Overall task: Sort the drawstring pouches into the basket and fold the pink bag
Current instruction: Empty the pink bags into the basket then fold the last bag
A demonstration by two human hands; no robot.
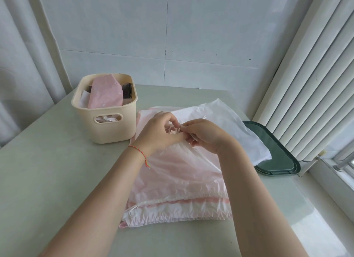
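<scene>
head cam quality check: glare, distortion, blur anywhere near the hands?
Head view: daylight from the right, glare washing out the pale window sill; wide-angle bowing on the white slatted blinds and the edges of the grey-green table; left hand and right hand sharp, though the thin white drawstring barely separates from the translucent pink plastic bag.

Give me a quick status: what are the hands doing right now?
Left hand and right hand both pinching white drawstring. Pink bag flat on table, unfolded. Basket already holds pouches. Nothing blocking.
</scene>
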